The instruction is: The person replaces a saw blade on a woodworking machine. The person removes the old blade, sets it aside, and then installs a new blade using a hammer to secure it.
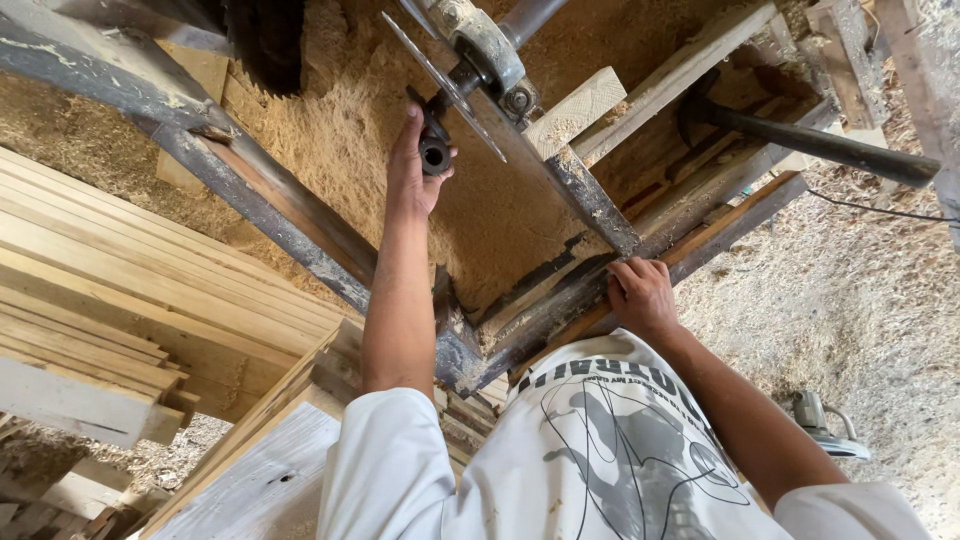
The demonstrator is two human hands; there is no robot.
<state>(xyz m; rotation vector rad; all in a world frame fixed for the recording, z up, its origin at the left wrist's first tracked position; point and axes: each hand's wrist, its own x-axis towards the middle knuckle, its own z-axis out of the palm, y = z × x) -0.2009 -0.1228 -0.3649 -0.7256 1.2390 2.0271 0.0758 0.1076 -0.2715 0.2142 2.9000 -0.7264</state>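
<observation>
floor: I see sawdust (850,300) covering the ground everywhere | left: stacked pale planks (110,290) | centre: rusty metal frame (270,215) with wooden beams | light: bright daylight, no walls visible

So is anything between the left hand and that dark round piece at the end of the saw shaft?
Nothing visible. The left hand already touches the dark round piece, beside the thin saw blade. The right hand rests on the frame rail.

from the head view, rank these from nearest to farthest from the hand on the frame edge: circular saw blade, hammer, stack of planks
From the right hand, which rests on the frame's near edge:
1. circular saw blade, up and to its left, by the left hand.
2. hammer, up and to its right, on the frame.
3. stack of planks, far off at the left.
</observation>
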